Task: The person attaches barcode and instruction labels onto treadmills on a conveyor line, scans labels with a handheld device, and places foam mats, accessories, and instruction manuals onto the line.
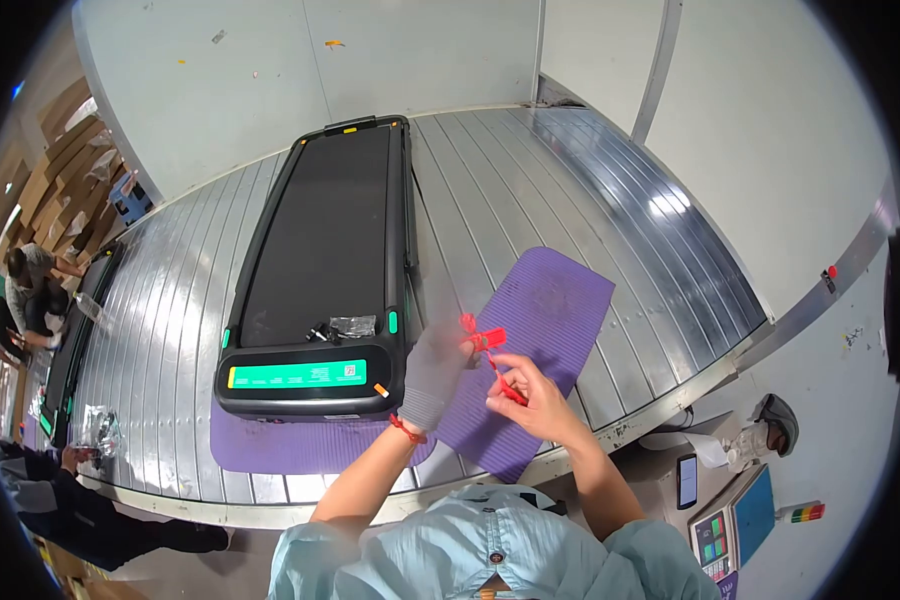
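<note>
My left hand [438, 372], in a grey glove, is closed on a small red object [487, 339] above the purple mat [555, 310]. Just right of it, my bare right hand [530, 398] pinches another red piece [513, 391], and a thin red part runs between the two. What exactly the red items are is too small to tell. Left of my hands lies a black treadmill [320, 230] with a green label [298, 374] on its front end. A clear plastic bag [353, 326] and small black parts rest on its belt.
The ribbed metal table [470, 180] carries another black machine [80, 330] at the far left, where co-workers [32, 285] are busy. A phone [687, 481] and a scale [715, 540] are at the lower right.
</note>
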Available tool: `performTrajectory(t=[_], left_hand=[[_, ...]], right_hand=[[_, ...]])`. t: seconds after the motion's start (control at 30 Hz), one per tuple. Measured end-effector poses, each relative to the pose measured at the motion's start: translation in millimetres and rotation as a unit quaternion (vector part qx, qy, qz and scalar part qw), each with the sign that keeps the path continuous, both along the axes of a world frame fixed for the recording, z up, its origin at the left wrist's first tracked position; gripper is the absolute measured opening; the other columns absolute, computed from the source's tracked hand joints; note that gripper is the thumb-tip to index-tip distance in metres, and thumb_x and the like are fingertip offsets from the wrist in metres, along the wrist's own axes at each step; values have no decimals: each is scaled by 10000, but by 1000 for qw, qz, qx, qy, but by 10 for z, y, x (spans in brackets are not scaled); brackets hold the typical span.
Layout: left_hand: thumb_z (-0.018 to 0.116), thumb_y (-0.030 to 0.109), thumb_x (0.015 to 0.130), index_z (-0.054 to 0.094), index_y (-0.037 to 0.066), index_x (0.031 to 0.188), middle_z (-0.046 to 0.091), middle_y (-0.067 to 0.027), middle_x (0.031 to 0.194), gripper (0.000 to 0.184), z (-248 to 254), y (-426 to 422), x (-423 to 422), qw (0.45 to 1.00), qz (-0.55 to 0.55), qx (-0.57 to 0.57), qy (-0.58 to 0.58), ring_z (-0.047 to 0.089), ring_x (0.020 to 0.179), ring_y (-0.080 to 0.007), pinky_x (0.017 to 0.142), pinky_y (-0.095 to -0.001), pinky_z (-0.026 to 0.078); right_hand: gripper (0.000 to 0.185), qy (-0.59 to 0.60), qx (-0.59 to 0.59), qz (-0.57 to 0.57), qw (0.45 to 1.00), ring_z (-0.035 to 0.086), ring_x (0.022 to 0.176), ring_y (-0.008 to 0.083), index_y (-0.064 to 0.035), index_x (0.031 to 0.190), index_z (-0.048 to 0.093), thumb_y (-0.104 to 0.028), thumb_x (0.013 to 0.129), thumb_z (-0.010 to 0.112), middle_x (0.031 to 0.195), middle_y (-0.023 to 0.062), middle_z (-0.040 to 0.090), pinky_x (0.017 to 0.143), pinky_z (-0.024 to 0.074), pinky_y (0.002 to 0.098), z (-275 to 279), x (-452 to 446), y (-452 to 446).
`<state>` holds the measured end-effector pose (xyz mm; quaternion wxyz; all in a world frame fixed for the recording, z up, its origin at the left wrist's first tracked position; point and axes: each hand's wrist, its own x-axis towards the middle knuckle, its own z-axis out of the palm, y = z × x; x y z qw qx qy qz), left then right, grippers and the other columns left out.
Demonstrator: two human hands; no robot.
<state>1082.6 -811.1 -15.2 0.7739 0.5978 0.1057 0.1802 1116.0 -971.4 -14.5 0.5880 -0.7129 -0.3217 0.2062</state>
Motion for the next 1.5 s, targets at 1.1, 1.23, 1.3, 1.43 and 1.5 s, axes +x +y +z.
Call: performTrajectory(t=[1.1,1.23,1.3,1.43,1.5], left_hand=[[581,79,732,534,-16,789,543,-45,661,120,-6,115,97,995,-70,15,71,495,512,-84,488,-209,403],[529,78,732,567,16,789,564,-81,695,93,-402,297,112,985,-136,-50,98,561,623,-151,569,-254,455],[548,60,735,537,8,781,548,-60,669,70,-688,361,131,983,-92,-131,93,523,550,-133,522,-236,434],[553,42,733,519,18,772,534,-51,655,57,-880,611,-17,961,132,-233,73,498,517,-116,494,-230,429],[549,36,729,525,22,769,520,-44,640,48,-1213,1009,-147,949,258,-154,96,495,518,-114,486,-237,430]], right_hand=[[187,-582,47,67,809,508,600,212,6,780,556,15,606,623,739,78,534,520,392,306,202,418,48],[217,-560,29,88,823,522,641,224,-1,817,553,-9,619,641,787,86,537,548,407,317,107,449,137],[230,-545,20,98,832,527,666,233,-2,833,551,-21,623,643,810,91,538,567,415,322,73,434,185],[278,-466,-25,78,881,526,760,270,-5,893,537,-70,644,643,878,104,532,656,429,348,-54,347,208],[287,-423,-113,121,891,494,849,263,-12,909,531,-113,657,626,910,98,517,693,414,337,-355,402,81]])
